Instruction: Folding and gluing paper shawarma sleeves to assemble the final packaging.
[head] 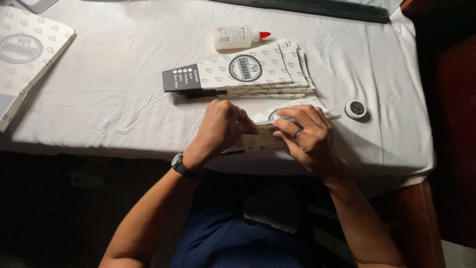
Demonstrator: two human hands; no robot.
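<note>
My left hand (224, 126) and my right hand (305, 134) both grip a flat printed paper sleeve (265, 118) lying near the table's front edge. The left hand's fingers are curled over its left part, and the right hand's fingers press along its upper edge. A ring shows on my right hand and a dark watch on my left wrist. Just beyond my hands lies a stack of flat printed sleeves (238, 74), white with a dark band at the left end. Much of the held sleeve is hidden under my hands.
A white glue bottle with a red cap (238, 37) lies behind the stack. A small round tape roll (355, 109) sits right of my right hand. More printed sheets (25, 54) lie at the far left on the white tablecloth (124, 99).
</note>
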